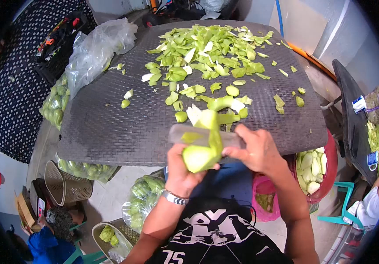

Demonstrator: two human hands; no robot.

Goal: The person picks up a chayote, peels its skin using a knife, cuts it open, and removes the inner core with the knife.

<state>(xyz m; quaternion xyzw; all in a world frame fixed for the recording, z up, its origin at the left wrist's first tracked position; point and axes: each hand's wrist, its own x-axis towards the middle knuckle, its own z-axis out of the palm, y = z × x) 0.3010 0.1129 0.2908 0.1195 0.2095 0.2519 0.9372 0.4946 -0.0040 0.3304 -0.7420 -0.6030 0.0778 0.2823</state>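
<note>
My left hand [178,171], wearing a metal watch, is wrapped round a pale green vegetable that looks like a chayote [197,159], at the table's near edge. My right hand [258,147] grips a wide-bladed knife [176,133], its blade blurred and lying across the far side of the chayote. A broad strip of peel [216,138] rises over the blade and hides part of it. Loose peels [218,103] lie on the table just beyond my hands. Farther back spreads a large heap of green peels [211,48].
The dark woven-top table [110,132] has a clear plastic bag [106,48] at its left. Bags of green vegetables [143,198] and baskets [64,185] stand below. At right are a red basin [330,163] of peeled pieces and a pink bag [264,202]. Other people sit at both sides.
</note>
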